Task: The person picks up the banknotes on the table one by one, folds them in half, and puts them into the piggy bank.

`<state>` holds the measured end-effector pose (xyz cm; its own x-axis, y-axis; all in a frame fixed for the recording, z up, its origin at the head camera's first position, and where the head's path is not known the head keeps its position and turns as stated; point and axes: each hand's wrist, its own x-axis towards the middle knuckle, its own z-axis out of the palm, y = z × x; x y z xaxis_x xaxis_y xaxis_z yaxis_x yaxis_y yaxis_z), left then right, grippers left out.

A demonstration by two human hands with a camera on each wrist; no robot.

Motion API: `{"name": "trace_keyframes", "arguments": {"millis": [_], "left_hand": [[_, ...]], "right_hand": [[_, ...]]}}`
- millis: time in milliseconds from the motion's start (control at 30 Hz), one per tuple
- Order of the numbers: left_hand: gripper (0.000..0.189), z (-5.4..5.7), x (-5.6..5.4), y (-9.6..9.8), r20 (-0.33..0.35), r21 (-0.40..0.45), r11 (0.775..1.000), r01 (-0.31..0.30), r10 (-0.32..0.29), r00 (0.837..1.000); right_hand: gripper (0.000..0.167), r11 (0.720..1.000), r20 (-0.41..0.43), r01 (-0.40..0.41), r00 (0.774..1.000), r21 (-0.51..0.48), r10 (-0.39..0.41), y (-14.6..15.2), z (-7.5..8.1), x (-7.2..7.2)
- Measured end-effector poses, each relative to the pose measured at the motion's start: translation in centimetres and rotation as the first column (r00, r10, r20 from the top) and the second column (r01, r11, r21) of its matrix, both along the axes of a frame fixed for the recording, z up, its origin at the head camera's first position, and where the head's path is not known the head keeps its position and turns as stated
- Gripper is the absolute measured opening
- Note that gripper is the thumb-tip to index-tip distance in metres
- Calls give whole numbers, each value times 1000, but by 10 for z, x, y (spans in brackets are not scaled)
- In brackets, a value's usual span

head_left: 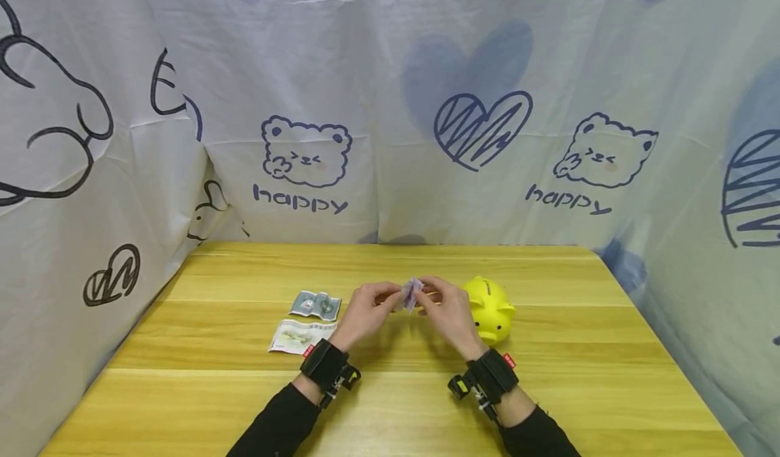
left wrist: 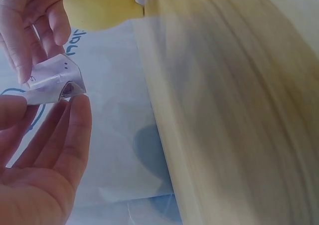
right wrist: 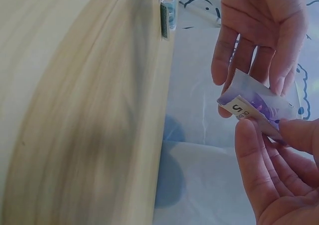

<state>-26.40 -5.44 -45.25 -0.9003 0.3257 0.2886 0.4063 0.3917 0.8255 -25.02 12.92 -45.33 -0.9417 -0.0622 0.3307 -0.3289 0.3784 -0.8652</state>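
Observation:
Between the two hands, above the table, is a folded purple-and-white banknote [head_left: 412,293], marked with a 5 in the right wrist view. My left hand [head_left: 365,311] pinches one side of it between thumb and fingers. On the other side my right hand [head_left: 449,311] pinches it the same way. The note's folded end [left wrist: 74,88] shows a small gap in the left wrist view. Just beyond the right hand stands a yellow piggy bank [head_left: 492,316], partly covered by that hand, with a slot on top.
Left of the hands lie two more banknotes on the wooden table [head_left: 201,403]: a creased grey-green one [head_left: 315,305] and a flatter pale one [head_left: 300,336], partly covered by the left wrist. A printed white cloth [head_left: 390,172] hangs behind and along the sides.

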Motion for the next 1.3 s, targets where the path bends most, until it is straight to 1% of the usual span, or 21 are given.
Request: {"name": "trace_keyframes", "arguments": {"millis": [300,533,700,933,1200,1300], "left_hand": [[20,-1,-2,0,10,2,1000,25,-25,1000],[18,-1,-1,0,34,26,1000,15,-16,999],[16,-1,-1,0,35,33,999,7,-8,999],[15,-2,-1,1,33,34,999,14,-15,999],[22,-3,0,2,36,56,998,4,-6,999],[25,-5,-1,2,24,63,998,3,-4,1000]], "right_hand": [[24,1000,-10,-16,1000,-7,16,0,0,0],[24,1000,-6,-28,1000,8,28,1,1,0],[24,999,-14,-39,999,15,40,1,2,1],[25,999,-15,-46,999,20,46,0,2,3],[23,998,-9,-51,999,24,52,-1,2,3],[23,998,-3,-52,999,18,52,-2,2,3]]}}
